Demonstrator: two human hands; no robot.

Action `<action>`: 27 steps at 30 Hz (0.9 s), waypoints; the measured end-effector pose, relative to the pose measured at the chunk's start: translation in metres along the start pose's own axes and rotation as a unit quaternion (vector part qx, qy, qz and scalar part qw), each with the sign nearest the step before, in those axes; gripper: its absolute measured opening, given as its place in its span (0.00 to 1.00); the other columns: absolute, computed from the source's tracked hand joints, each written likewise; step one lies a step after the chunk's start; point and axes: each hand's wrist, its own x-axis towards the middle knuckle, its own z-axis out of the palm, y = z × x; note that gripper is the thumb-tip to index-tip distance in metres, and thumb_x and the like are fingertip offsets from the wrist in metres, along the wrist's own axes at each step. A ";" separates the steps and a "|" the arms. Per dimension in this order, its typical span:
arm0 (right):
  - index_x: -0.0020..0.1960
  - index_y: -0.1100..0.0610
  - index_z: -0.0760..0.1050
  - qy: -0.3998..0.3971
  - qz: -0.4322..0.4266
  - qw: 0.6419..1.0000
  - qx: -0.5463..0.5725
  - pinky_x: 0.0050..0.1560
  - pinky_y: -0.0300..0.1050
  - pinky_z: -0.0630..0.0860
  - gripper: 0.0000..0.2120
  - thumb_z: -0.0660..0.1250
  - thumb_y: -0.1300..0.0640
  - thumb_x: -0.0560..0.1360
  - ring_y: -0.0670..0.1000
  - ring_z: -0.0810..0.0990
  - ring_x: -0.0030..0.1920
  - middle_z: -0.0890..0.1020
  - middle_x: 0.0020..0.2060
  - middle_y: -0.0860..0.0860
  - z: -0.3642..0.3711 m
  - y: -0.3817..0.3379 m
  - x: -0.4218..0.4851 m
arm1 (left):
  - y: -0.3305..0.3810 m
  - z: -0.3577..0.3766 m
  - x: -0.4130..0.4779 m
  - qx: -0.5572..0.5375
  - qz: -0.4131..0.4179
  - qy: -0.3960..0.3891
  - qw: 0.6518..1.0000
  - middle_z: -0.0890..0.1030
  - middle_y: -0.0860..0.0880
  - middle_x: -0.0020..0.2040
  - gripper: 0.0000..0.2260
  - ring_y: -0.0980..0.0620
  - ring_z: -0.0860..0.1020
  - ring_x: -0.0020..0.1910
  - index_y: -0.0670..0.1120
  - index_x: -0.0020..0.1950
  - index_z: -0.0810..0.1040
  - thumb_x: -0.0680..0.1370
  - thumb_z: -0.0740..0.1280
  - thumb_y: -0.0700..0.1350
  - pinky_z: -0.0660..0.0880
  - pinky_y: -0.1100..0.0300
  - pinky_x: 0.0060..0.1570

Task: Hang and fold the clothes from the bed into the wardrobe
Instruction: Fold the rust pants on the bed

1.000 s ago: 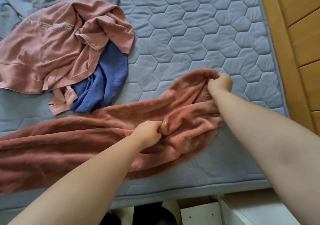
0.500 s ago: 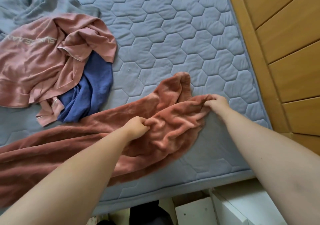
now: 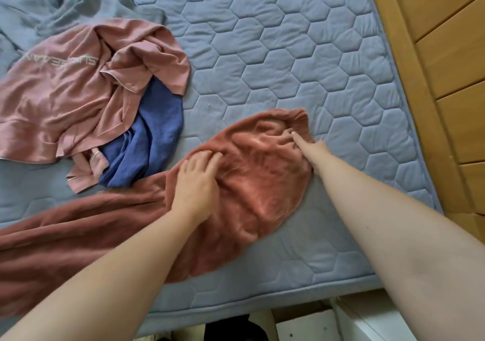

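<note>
Four garments lay on the grey-blue hexagon-quilted bed in the head view, none of them folded or hung, so by my reading the task was at an early stage. No wardrobe could be identified.

The left hand lay released, fingers spread and pressing down on the rust-coloured fleece garment, which stretched from beneath that hand away to its left. The right hand sat at the garment's far edge with its index fingertip straight on the ribbed hem. Its other fingers were tucked out of sight, so whether it pinched the cloth could not be told.

Beyond and left of the left hand lay a crumpled pink lettered sweatshirt, a blue cloth garment partly under it, and a grey garment farther off.

Bare quilt lay beyond the right hand, giving room to spread the fleece. Just right of that hand the bed's edge met a wooden panelled surface. The near edge ran under both forearms, with white furniture below it.
</note>
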 end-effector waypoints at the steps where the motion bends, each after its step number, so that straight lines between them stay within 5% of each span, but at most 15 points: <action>1: 0.60 0.63 0.75 -0.029 0.027 0.997 0.069 0.49 0.42 0.79 0.30 0.74 0.42 0.68 0.53 0.81 0.53 0.81 0.55 0.56 0.001 0.007 -0.003 | 0.003 0.006 -0.008 0.017 0.044 -0.045 0.998 0.74 0.41 0.66 0.27 0.39 0.72 0.65 0.45 0.68 0.73 0.68 0.62 0.41 0.68 0.42 0.63; 3: 0.56 0.61 0.77 -0.113 0.065 0.981 0.141 0.35 0.37 0.79 0.21 0.75 0.49 0.70 0.49 0.83 0.39 0.83 0.47 0.55 0.000 0.015 -0.008 | 0.013 0.016 -0.023 0.033 0.087 -0.149 0.984 0.67 0.44 0.73 0.27 0.42 0.64 0.73 0.48 0.73 0.67 0.73 0.61 0.44 0.61 0.41 0.69; 5: 0.53 0.61 0.79 -0.162 0.088 0.971 0.155 0.32 0.38 0.78 0.15 0.75 0.55 0.70 0.48 0.82 0.32 0.84 0.40 0.54 -0.002 0.017 -0.014 | 0.020 0.027 -0.032 0.026 0.069 -0.235 0.969 0.53 0.47 0.79 0.27 0.46 0.51 0.78 0.52 0.78 0.54 0.79 0.57 0.48 0.51 0.45 0.73; 8: 0.54 0.64 0.80 0.024 0.047 0.995 0.082 0.40 0.44 0.77 0.19 0.76 0.58 0.66 0.53 0.83 0.43 0.83 0.46 0.57 -0.020 0.015 -0.022 | 0.032 0.030 -0.029 0.033 0.036 -0.281 0.958 0.46 0.49 0.79 0.29 0.47 0.44 0.78 0.54 0.79 0.47 0.81 0.56 0.52 0.48 0.47 0.74; 12: 0.57 0.64 0.78 0.269 0.039 0.962 -0.035 0.56 0.49 0.74 0.21 0.68 0.50 0.72 0.61 0.79 0.58 0.81 0.56 0.61 -0.076 0.024 -0.040 | 0.069 0.031 -0.013 -0.004 0.118 -0.303 0.946 0.48 0.50 0.79 0.30 0.48 0.48 0.78 0.53 0.79 0.47 0.80 0.58 0.52 0.55 0.49 0.73; 19: 0.59 0.63 0.75 0.423 0.071 0.902 -0.043 0.57 0.51 0.71 0.16 0.60 0.54 0.77 0.62 0.76 0.60 0.79 0.58 0.62 -0.122 0.076 -0.033 | 0.128 0.034 -0.007 -0.034 0.191 -0.338 0.921 0.50 0.47 0.79 0.26 0.48 0.52 0.77 0.52 0.78 0.53 0.81 0.57 0.50 0.59 0.53 0.71; 23: 0.67 0.60 0.65 0.353 0.067 0.903 -0.234 0.63 0.56 0.65 0.23 0.65 0.57 0.74 0.62 0.68 0.66 0.71 0.65 0.61 -0.107 0.094 -0.033 | 0.122 0.039 -0.016 -0.073 0.172 -0.301 0.935 0.63 0.46 0.75 0.21 0.45 0.63 0.72 0.48 0.73 0.67 0.80 0.58 0.44 0.63 0.52 0.69; 27: 0.70 0.60 0.63 0.255 -0.161 0.884 -0.357 0.70 0.58 0.58 0.30 0.64 0.62 0.69 0.60 0.65 0.68 0.68 0.67 0.60 -0.037 0.085 -0.057 | 0.084 0.027 -0.022 -0.107 0.172 -0.125 0.971 0.80 0.44 0.51 0.15 0.41 0.77 0.49 0.42 0.52 0.81 0.73 0.57 0.40 0.76 0.52 0.49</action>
